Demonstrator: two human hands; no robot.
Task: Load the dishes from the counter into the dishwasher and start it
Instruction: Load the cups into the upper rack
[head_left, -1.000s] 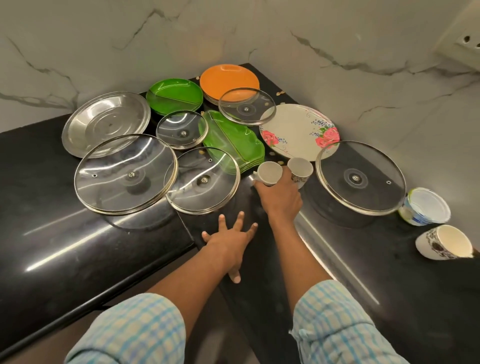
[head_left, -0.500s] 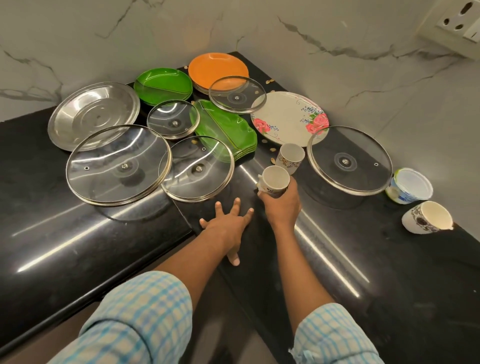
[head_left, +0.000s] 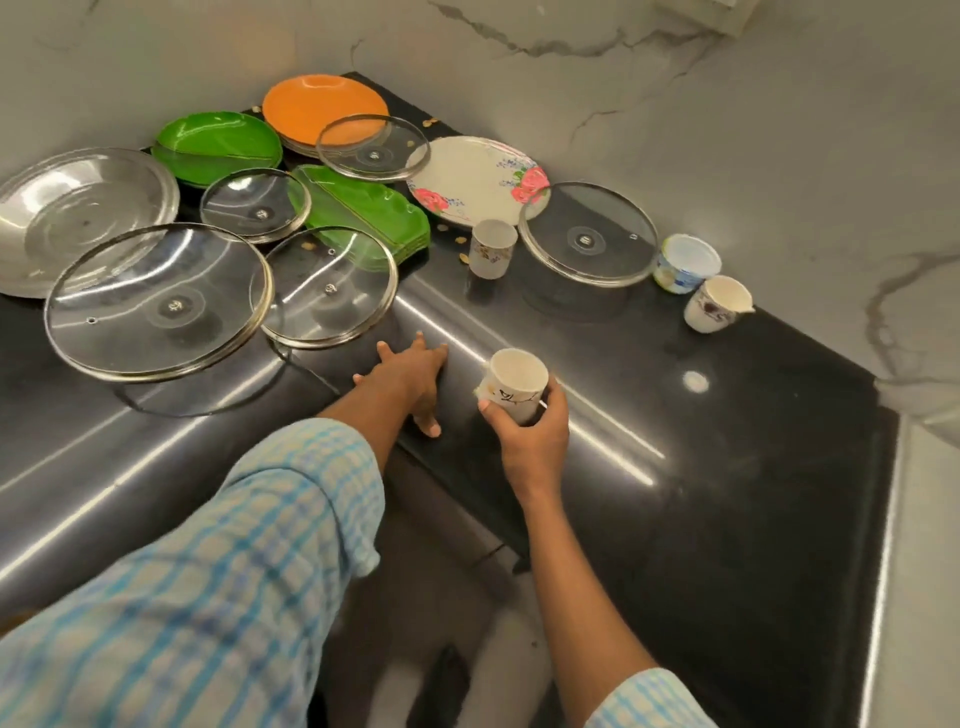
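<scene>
Holding a small white cup in our right grip, we have our fingers curled round its lower side. The cup looks lifted a little off the black bench, near the front edge. We think the cup is light and hard. It would chip or break if it fell, and its smooth side may be slippery, so a snug hold round the middle seems best. Our left grip lies flat on the bench with fingers spread and holds nothing. A second cup stands upright farther back, just beside a big glass lid and near a flowery plate. A little tub and a spouted mug sit to the right of that lid. On the left, more glass lids lie partly over each other, next to a green tray and a steel plate. Nothing stands between the held cup and us. We cannot see the dishwasher from here.
</scene>
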